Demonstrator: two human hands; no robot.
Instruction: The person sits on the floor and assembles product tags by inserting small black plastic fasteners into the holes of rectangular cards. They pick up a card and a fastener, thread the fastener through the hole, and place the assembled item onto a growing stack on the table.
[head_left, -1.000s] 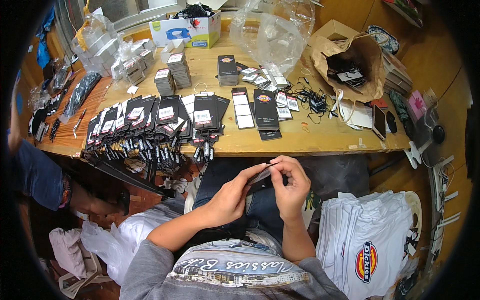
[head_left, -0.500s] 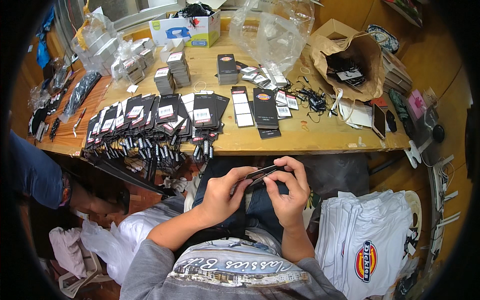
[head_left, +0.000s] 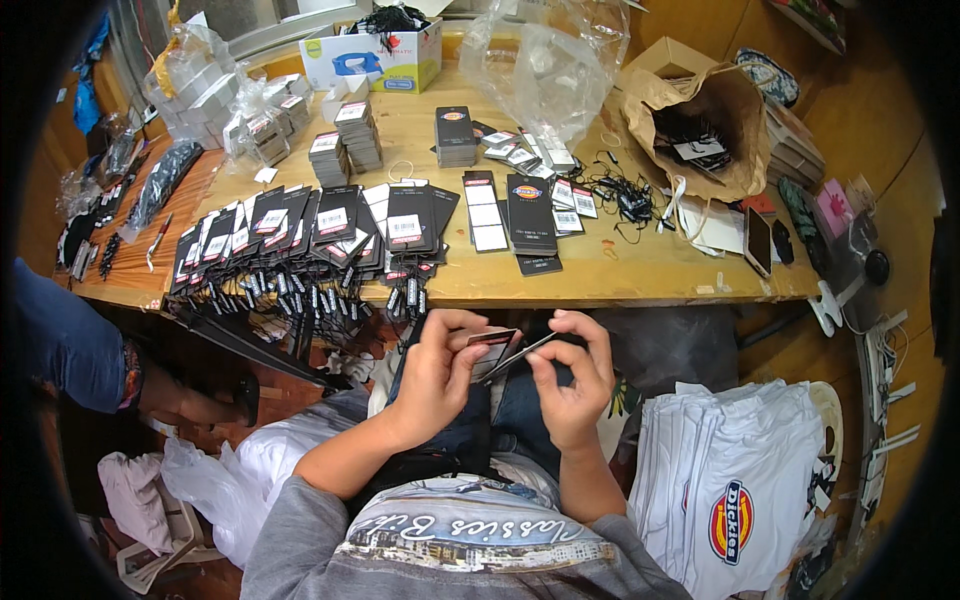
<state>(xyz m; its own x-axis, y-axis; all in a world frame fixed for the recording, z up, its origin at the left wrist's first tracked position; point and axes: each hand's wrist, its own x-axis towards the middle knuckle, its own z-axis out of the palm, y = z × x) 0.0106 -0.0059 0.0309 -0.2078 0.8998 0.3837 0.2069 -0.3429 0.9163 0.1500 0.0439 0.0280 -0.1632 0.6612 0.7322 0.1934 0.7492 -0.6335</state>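
I'd take this for a small clothing workshop, its brown wood-panelled wall point(head_left: 900, 190) on the right. Black cardboard hang tags point(head_left: 332, 222) with dark strings crowd the near left of a long, yellowish wooden table point(head_left: 625, 278), and white printed fabric shirts point(head_left: 690, 470) lie piled near right.

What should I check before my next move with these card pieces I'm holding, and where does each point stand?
1. Left hand grips its card piece: ok, pinched by thumb and fingers.
2. Right hand grips the thin dark piece: ok, held nearly edge-on.
3. The two pieces are separate: cannot tell, they overlap in view.
4. Black tag pile is uncovered: ok, it lies face-on on the table, ahead of your hands.
5. Black cords are sorted: not ok, loosely tangled.
6. Phone is off the tag pile: ok, it lies well to the right.
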